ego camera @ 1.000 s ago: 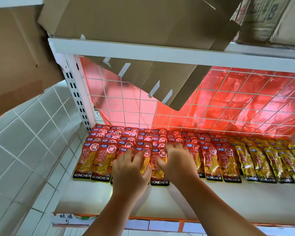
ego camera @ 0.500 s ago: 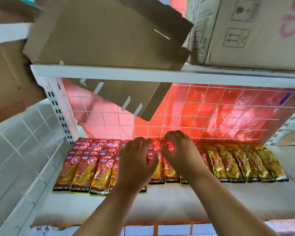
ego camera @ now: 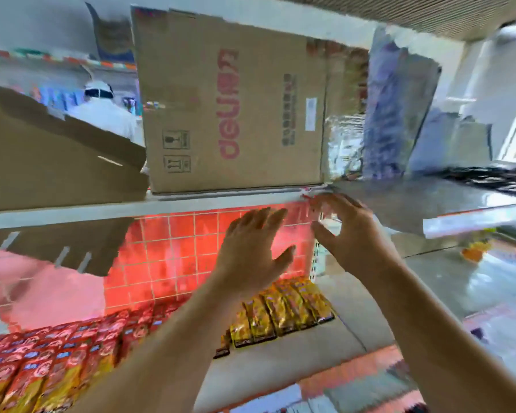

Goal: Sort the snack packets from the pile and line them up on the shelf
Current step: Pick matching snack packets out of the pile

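Left hand (ego camera: pixel 251 251) and right hand (ego camera: pixel 352 234) hang above the shelf (ego camera: pixel 295 362), fingers spread, holding nothing, likely free to fetch more. On the shelf, red packets (ego camera: pixel 57 362) and yellow packets (ego camera: pixel 283 311) lie side by side in overlapping rows, grouped by colour for tidy display.

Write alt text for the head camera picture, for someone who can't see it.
Two empty, open hands, the left hand and the right hand, hover in front of a white shelf lined with rows of red packets and yellow packets. A cardboard box sits one level up; the picture is blurred.
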{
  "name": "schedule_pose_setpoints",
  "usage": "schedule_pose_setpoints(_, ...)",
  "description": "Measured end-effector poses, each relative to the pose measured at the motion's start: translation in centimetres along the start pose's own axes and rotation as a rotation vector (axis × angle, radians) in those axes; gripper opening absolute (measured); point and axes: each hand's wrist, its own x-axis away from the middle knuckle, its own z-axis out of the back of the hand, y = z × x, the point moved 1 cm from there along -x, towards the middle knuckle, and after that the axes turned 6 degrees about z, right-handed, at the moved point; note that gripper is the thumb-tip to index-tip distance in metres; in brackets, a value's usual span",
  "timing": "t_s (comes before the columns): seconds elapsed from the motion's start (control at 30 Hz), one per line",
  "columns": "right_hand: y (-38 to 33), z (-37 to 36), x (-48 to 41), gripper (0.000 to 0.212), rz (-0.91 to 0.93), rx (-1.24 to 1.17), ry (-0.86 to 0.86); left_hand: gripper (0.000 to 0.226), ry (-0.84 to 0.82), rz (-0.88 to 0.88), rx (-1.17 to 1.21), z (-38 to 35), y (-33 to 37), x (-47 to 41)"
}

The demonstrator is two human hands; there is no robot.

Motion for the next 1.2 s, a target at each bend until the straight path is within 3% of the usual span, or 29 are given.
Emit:
schedule_pose_setpoints(0.23, 8.6, 18.8, 5.0, 0.053, -0.094, 0.203, 0.164, 0.067, 0.028, -0.244, 0.049, -0.3, 17.0, -7.8)
schedule_pose_setpoints(0.4, 12.8, 27.1, 8.4, 0.052, -0.155, 0.279, 0.218, 0.061, 0.006, -0.342, 0.143, -2.1, 26.6, -10.7)
schedule_pose_setpoints(0.5, 15.2, 30.1, 10.0, 0.048, -0.228, 0.326, 0.232, 0.058, -0.087, -0.320, 0.239, -3.7, 30.4, -11.7)
schedule_pose_setpoints(0.87, 25.0, 32.4, 9.3, 0.044, -0.332, 0.409, 0.171, 0.048, -0.406, -0.183, 0.355, -11.4, 34.0, -20.5)
schedule_pose_setpoints(1.2, 36.7, 30.9, 0.0, 0.039, -0.348, 0.471, 0.112, 0.021, -0.530, -0.136, 0.375, -20.6, 35.0, -34.3)
